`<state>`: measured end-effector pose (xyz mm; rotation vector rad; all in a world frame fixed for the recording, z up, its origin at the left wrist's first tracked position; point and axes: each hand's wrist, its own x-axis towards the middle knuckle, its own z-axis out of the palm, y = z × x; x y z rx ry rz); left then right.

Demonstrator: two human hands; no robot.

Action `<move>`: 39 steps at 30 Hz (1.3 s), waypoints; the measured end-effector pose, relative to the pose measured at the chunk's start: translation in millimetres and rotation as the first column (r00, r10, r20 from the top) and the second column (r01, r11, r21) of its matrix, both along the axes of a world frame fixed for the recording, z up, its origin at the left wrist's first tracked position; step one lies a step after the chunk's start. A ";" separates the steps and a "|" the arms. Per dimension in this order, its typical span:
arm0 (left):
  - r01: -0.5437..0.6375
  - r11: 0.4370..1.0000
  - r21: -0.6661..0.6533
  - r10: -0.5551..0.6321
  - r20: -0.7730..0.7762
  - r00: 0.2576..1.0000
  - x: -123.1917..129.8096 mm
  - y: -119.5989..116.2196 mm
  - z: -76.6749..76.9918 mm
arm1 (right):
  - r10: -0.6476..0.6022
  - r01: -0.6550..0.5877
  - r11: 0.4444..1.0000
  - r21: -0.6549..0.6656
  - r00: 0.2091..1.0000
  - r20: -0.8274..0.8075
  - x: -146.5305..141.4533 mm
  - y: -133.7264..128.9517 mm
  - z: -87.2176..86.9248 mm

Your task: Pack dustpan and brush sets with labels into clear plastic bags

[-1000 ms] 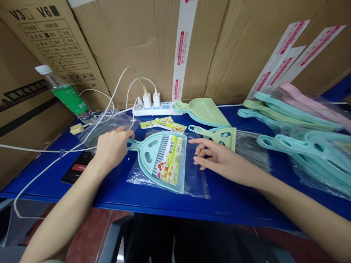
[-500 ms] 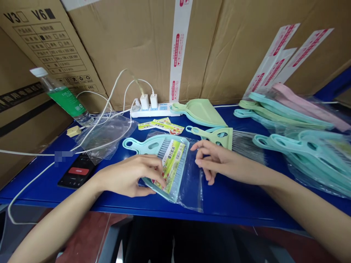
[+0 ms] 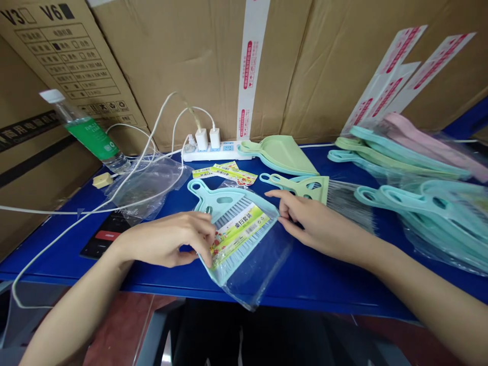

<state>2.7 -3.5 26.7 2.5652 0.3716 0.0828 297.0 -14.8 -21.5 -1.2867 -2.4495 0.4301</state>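
A light-blue dustpan (image 3: 224, 272) with a brush lies tilted in a clear plastic bag (image 3: 259, 277) near the front of the blue table. Across the brush bristles is a yellow-green label (image 3: 244, 229). My left hand (image 3: 183, 239) grips the dustpan's left edge, thumb beneath and fingers on top. At the right corner of the pan, my right hand (image 3: 308, 218) pinches the edge between thumb and fingers, its index finger stretched out. Behind my right hand rests a green brush (image 3: 301, 188) with grey bristles.
Bagged dustpans (image 3: 438, 218) lie at the right. A green dustpan (image 3: 285, 152), loose labels (image 3: 234, 174) and a power strip (image 3: 229, 150) are behind. Cables, a phone (image 3: 101, 236) and a bottle (image 3: 91, 137) stand or lie at the left.
The bagged dustpan has turned clockwise, its handle moving right and its label now slanting up to the right. My right hand has closed in on its right corner.
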 end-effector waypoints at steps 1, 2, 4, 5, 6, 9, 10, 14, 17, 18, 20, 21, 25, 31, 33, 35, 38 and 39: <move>-0.012 1.000 0.027 0.012 0.003 1.000 -1.1 1.2 0.4 | 0.004 -0.005 0.999 -0.039 1.000 -0.005 0.3 -1.2 1.7; -0.027 0.998 0.057 0.027 0.007 1.000 -2.3 2.5 0.4 | 0.013 -0.014 0.997 -0.079 1.000 -0.014 0.7 -2.5 3.7; -0.080 0.989 0.125 0.080 0.009 0.997 -4.4 5.6 -1.1 | 0.038 -0.045 0.985 -0.167 0.998 -0.043 1.6 -5.3 8.3; -0.114 0.980 0.162 0.114 0.011 0.993 -5.2 7.1 -2.4 | 0.050 -0.062 0.975 -0.213 0.997 -0.061 1.8 -6.7 10.6; -0.149 0.969 0.199 0.150 0.011 0.989 -5.9 8.5 -4.1 | 0.061 -0.079 0.963 -0.256 0.995 -0.079 1.9 -8.0 12.8; -0.233 0.923 0.306 0.246 -0.002 0.969 -6.1 11.3 -9.6 | 0.088 -0.121 0.928 -0.352 0.990 -0.108 0.8 -11.2 17.9; -0.256 0.904 0.343 0.275 -0.008 0.961 -5.7 11.9 -11.3 | 0.096 -0.129 0.922 -0.365 0.990 -0.107 0.3 -11.8 18.8; -0.330 0.825 0.459 0.374 -0.007 0.927 -3.8 13.3 -14.8 | 0.114 -0.136 0.925 -0.355 0.990 -0.083 0.7 -12.5 19.0; -0.346 0.835 0.427 0.379 0.008 0.925 -2.4 11.5 -12.6 | 0.117 -0.130 0.933 -0.337 0.991 -0.057 3.1 -11.1 18.2; -0.350 0.850 0.394 0.375 0.015 0.927 -1.7 10.2 -11.5 | 0.117 -0.125 0.935 -0.333 0.992 -0.045 3.5 -10.5 17.9; -0.350 0.883 0.312 0.363 0.016 0.932 -0.2 6.9 -10.1 | 0.110 -0.113 0.939 -0.324 0.994 -0.026 3.2 -9.8 17.3; -0.345 0.898 0.273 0.357 0.006 0.934 0.6 5.4 -10.1 | 0.106 -0.107 0.944 -0.313 0.994 -0.020 2.3 -9.8 16.9; -0.336 0.919 0.208 0.357 -0.072 0.931 2.0 2.3 -13.8 | 0.111 -0.108 0.971 -0.215 0.994 0.001 -3.0 -11.5 16.2; -0.248 0.931 0.269 0.280 -0.086 0.956 -0.3 -1.2 -14.6 | 0.141 -0.140 0.990 -0.016 0.988 0.067 -3.9 -12.5 16.1; -0.228 0.924 0.308 0.269 -0.097 0.958 0.3 -3.1 -14.1 | 0.151 -0.153 0.988 0.023 0.986 0.075 -2.7 -11.8 15.0; -0.227 0.908 0.353 0.277 -0.097 0.956 2.0 -4.1 -15.4 | 0.157 -0.161 0.986 0.041 0.984 0.080 -1.8 -11.3 13.8; -0.226 0.876 0.427 0.278 -0.063 0.959 5.1 -3.1 -20.0 | 0.152 -0.157 0.986 0.056 0.984 0.093 -1.6 -11.0 13.1; -0.224 0.867 0.445 0.270 -0.043 0.962 5.7 -2.2 -21.4 | 0.152 -0.158 0.986 0.057 0.984 0.097 -1.6 -10.9 13.2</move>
